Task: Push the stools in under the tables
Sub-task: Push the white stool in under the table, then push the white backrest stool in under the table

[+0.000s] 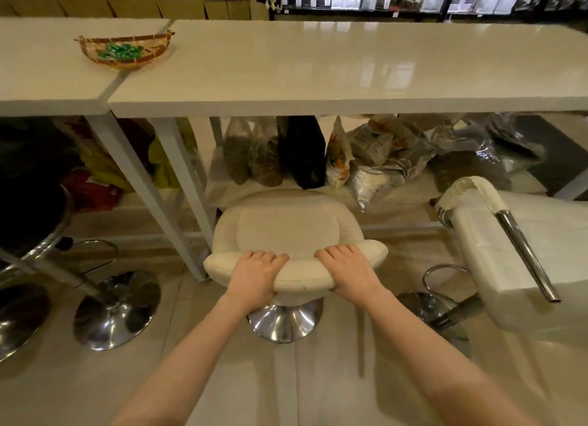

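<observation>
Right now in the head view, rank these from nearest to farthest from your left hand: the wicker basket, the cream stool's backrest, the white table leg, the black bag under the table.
1. Backrest: gripped by the left hand.
2. Table leg: just left, beside the stool.
3. Black bag: ahead, under the table.
4. Basket: far left, on the tabletop.

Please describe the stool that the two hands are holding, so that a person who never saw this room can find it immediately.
Find the long glossy white table. Directly before it stands the cream stool on a chrome base, left hand and right hand gripping its low curved backrest. The stool to its left is black; the white one to its right is boxy and tilted.
</observation>
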`<state>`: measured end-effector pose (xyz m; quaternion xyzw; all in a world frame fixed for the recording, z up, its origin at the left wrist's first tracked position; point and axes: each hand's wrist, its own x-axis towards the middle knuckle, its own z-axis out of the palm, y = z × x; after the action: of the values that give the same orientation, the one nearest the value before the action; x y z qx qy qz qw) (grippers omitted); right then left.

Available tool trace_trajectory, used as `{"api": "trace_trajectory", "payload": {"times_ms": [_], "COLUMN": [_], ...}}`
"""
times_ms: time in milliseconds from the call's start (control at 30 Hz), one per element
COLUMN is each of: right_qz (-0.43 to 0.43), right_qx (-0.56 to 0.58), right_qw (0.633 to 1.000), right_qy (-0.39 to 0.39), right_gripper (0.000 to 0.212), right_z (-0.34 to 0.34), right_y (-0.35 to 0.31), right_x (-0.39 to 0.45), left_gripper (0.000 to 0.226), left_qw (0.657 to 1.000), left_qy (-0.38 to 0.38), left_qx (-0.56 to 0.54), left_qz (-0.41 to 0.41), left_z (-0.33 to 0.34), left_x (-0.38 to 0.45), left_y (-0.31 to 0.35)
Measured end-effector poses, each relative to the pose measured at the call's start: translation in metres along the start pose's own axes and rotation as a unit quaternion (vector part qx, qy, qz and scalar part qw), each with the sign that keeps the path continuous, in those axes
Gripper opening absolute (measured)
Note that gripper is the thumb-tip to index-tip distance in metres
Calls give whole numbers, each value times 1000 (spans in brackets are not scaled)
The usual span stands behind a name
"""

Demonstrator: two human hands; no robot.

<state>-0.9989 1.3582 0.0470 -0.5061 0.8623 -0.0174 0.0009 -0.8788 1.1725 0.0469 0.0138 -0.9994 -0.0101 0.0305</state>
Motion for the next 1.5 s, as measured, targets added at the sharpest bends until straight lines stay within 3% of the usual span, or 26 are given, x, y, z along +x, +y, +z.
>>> {"api": "trace_trajectory", "payload": {"times_ms": [233, 567, 800, 933, 1033, 1133, 1333, 1500], "right_qz": [-17, -9, 51, 60, 107, 139, 208, 257], "right_qx": [-9, -18, 37, 109, 151, 116, 40, 9], "right_qw": [1000, 999, 997, 991, 982, 983, 973, 951], "right_qy": [-21, -45, -40, -46, -30, 9, 89, 169], "right_gripper": [63, 69, 81, 95, 101, 100, 99, 95], "right_z": [-1, -5, -11, -23, -37, -54, -102, -152], "right_y": [3, -7, -20, -21, -16, -1, 39, 78], "right_x": [1, 3, -4, -19, -36, -60, -128, -198], "left_gripper": [61, 58, 76, 104, 111, 111, 97, 83], "left_qw": [998, 998, 990, 973, 975, 972, 957, 926], "left_qy": [-45, -40, -136, -212, -195, -184, -80, -5], "left_qx": [5, 4, -16, -65, -103, -148, -229, -285], "left_qz": [-36, -38, -42, -65, -36, 6, 156, 247], "left_z": [-2, -4, -21, -35, -40, -52, -92, -137], "left_x": [3, 0, 4, 14, 27, 46, 90, 107], "left_y": [6, -1, -5, -1, 15, 51, 153, 246]}}
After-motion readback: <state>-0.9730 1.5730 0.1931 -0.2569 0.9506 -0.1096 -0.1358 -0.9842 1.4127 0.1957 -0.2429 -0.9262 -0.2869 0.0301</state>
